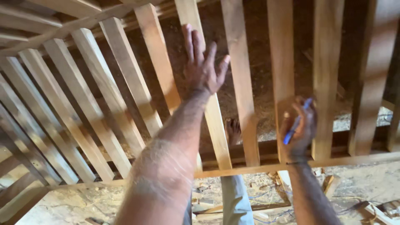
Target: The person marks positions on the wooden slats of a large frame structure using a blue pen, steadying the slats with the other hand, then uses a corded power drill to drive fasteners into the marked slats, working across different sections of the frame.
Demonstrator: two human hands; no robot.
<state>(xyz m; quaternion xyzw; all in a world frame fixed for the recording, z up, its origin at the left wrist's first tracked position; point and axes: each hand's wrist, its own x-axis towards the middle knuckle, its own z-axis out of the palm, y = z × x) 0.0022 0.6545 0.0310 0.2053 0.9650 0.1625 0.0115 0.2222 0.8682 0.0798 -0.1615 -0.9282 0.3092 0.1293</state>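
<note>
1. Your left hand (203, 66) lies open and flat, fingers spread, on a slat (216, 125) of the wooden frame (291, 163); it grips nothing.
2. That slat runs from the top edge of the view down to the near rail, where its lower end meets the rail just right of your forearm.
3. Your right hand (301, 127) is closed around a blue pen (295, 124), held against the lower part of the next-but-one slat (280, 62), near the rail.
4. Between the two hands stands one free slat (241, 83), with a dark open gap on each side of it.
5. The gaps between slats are narrower than the slats toward the left, where the slats fan out and crowd together.
6. A bare foot (232, 131) shows through the gap between your hands, below the frame, on the sawdust floor (266, 104).
7. Wood offcuts (329, 183) and a cable (354, 206) lie on the ground on the near side of the rail, beside your right forearm.
</note>
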